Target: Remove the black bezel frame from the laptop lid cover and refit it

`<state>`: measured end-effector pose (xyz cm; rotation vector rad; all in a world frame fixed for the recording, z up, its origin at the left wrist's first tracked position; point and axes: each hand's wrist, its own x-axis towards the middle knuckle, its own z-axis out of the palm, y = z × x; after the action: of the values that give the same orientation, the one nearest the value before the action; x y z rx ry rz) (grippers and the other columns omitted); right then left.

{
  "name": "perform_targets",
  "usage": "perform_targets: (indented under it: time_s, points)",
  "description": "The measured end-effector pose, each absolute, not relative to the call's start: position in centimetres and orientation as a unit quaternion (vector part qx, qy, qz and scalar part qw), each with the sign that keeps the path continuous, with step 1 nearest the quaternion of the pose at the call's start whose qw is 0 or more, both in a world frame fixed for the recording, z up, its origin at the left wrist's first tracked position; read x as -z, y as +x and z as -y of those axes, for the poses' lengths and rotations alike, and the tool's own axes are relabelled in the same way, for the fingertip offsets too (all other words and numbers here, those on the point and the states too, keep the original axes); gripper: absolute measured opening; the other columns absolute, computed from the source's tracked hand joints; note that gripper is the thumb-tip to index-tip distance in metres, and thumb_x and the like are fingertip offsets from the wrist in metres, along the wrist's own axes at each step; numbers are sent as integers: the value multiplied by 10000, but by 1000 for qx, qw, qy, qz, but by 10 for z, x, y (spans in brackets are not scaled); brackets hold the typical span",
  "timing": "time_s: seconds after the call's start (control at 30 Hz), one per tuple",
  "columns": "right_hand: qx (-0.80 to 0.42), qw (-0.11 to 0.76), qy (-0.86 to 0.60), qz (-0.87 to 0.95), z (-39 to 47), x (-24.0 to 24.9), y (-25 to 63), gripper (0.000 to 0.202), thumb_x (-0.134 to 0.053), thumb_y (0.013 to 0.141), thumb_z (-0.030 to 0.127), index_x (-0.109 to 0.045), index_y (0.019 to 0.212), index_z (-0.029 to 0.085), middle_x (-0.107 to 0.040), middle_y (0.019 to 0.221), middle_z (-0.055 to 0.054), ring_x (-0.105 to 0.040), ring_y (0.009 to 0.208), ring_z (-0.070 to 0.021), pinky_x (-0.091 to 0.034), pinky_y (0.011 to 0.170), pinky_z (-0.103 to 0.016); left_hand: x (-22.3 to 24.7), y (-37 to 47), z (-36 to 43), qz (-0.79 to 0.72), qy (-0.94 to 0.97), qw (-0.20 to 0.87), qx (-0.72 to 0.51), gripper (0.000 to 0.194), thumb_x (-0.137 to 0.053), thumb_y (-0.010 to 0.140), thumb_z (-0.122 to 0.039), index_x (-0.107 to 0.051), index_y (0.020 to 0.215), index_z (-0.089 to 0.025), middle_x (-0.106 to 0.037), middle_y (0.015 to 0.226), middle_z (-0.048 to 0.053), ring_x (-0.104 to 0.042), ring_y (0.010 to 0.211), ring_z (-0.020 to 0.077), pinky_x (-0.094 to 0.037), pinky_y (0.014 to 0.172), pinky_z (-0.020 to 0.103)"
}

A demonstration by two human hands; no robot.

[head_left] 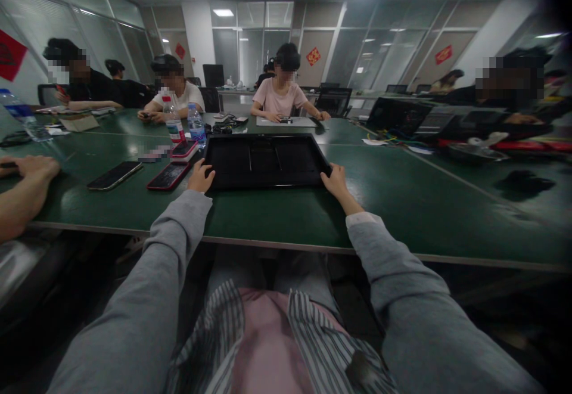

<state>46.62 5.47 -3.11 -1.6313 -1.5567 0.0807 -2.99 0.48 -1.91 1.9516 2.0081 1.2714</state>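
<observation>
A shallow black rectangular tray-like panel lies in front of me on the green table. It has a raised glossy rim and two thin ridges across its middle. My left hand is closed on its near left corner, thumb against the rim. At the near right corner my right hand grips the opposite edge, its fingers partly hidden below. Left of the panel lie a red-edged phone and a dark phone. Another red phone rests just behind my left hand.
Behind the phones stand a red-capped bottle and a blue-labelled bottle. Another person's hand rests at the far left. A person in pink sits opposite with a white board. Cables and a black computer case lie farther back.
</observation>
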Motion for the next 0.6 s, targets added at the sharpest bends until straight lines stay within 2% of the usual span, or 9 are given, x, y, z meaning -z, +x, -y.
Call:
perform_targets:
  time_s: [0.17,0.33,0.6]
  points:
    - [-44,435,-652,620,-55,30,467,565,-590,820,352,-511,1312,86,-520,1300,-255,-468,1300,-361,-400,1122,-564,15,-27,-1,-660,622,34,-420,302,-600,893,-296,-661,1173,-203,-422,1529,142,-451,1439,299,-387,1201,472]
    - [-41,424,-657,622,-57,32,468,543,-580,828,320,-521,1309,76,-529,1280,-245,-460,1300,-345,-405,1124,-525,15,-26,-2,-677,596,33,-430,394,-627,872,-282,-613,1252,-177,-393,1509,175,-448,1441,309,-375,1210,449]
    - [-44,426,-654,623,-60,33,469,544,-563,810,274,-525,1305,54,-550,1263,-253,-474,1282,-350,-396,1129,-532,13,-27,-2,-694,596,40,-402,453,-587,908,-296,-573,1334,-142,-454,1451,205,-517,1372,318,-398,1179,459]
